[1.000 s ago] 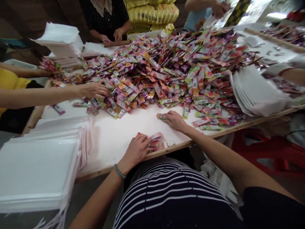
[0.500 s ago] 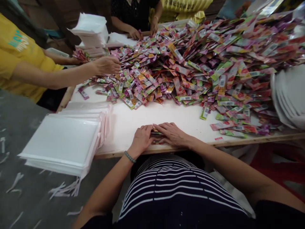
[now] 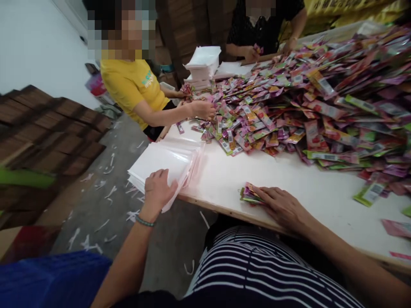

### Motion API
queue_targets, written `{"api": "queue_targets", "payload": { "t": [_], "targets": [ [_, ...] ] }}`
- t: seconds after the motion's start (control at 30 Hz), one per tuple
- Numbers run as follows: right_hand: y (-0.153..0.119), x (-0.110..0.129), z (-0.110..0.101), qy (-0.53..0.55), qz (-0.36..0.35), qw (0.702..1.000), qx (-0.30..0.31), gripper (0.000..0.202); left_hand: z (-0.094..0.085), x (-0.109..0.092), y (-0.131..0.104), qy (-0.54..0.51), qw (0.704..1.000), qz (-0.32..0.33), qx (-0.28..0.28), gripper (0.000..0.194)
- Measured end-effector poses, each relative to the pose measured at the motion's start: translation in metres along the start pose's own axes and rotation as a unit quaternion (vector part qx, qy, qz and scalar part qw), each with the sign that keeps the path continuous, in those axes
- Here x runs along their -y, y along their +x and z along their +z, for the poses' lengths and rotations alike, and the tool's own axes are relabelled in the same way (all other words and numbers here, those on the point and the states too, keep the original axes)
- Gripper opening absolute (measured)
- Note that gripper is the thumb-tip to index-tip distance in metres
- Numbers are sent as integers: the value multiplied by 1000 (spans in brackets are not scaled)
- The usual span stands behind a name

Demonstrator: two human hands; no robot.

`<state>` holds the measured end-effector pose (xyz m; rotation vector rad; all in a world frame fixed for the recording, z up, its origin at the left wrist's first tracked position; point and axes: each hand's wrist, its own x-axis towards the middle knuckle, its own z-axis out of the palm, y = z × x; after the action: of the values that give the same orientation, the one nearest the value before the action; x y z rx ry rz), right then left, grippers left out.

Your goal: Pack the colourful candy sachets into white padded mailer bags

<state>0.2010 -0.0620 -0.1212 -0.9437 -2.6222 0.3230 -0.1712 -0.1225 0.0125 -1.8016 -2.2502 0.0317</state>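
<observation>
My left hand (image 3: 157, 191) reaches over the near edge of a stack of white plastic bags (image 3: 157, 158). Its fingers are stretched out and the thumb stands apart; whether the fingertips touch the top bag I cannot tell. At the table's front edge, my right hand (image 3: 284, 207) rests on a small bundle of sachets (image 3: 248, 194), fingers laid over it. The bundle is layered pink, purple and green, and its right end is hidden under the hand. Beyond lies a large heap of similar sachets (image 3: 266, 124).
A person in a yellow shirt (image 3: 131, 83) reaches into the heap from the left. Another person in black (image 3: 253, 32) works at the back beside a white stack (image 3: 202, 64). Brown cartons (image 3: 45, 137) and a blue crate (image 3: 54, 280) stand at the left, with paper strips on the floor.
My left hand has left the sachet bundle and moved left to the white bags. The right hand stays on the bundle. The view has turned left, showing cartons and a blue crate.
</observation>
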Motion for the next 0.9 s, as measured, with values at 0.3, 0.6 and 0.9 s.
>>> {"api": "queue_targets", "payload": {
  "t": [0.3, 0.6, 0.9],
  "targets": [
    [-10, -6, 12, 45, 46, 997, -39, 74, 16, 9, 16, 10, 999, 44, 23, 38],
    [3, -10, 4, 16, 177, 982, -60, 64, 16, -143, 11, -100, 958, 267, 25, 42],
    [-6, -29, -18, 113, 363, 917, -122, 61, 63, -189, 33, -29, 960, 265, 82, 40]
  ]
}}
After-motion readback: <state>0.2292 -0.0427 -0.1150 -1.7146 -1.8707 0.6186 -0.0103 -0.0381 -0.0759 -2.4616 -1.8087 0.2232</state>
